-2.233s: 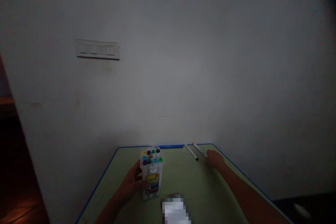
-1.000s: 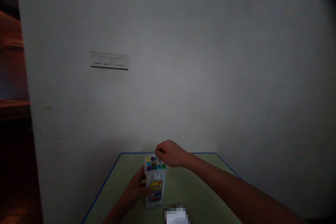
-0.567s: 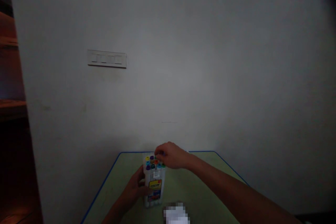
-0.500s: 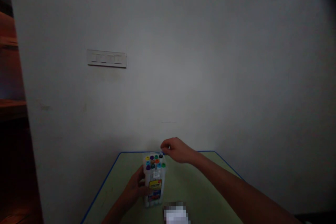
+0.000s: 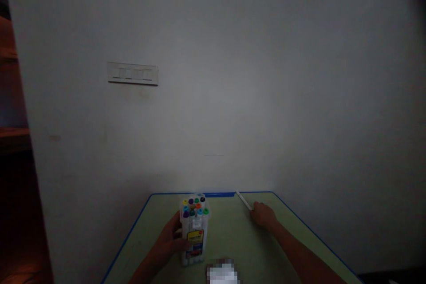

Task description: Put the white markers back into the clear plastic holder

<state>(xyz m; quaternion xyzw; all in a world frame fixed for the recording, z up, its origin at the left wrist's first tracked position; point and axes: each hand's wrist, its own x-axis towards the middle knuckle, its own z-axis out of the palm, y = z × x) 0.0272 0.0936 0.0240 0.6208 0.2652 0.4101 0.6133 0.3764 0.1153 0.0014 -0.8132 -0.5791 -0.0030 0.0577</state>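
My left hand [image 5: 173,236] is wrapped round the left side of a clear plastic marker case [image 5: 195,230]. The case stands upright with a yellow and dark label on its front, and several coloured marker ends show at its top. Over on the right, my right hand [image 5: 264,215] grips one end of a white marker [image 5: 244,201]. That marker slants up and left towards the back edge of the table, away from the case. Its right end is hidden by my fingers.
The pale green table [image 5: 226,235] has a blue rim and stands against a grey wall [image 5: 266,97]. A blurred-out whitish object [image 5: 222,273] lies at the near edge. A switch panel [image 5: 133,74] is on the wall. A blue strip [image 5: 219,195] runs along the table's back edge.
My right hand has moved from above the case's top to the right and down, and a white marker now shows in it. My left hand stays on the case.
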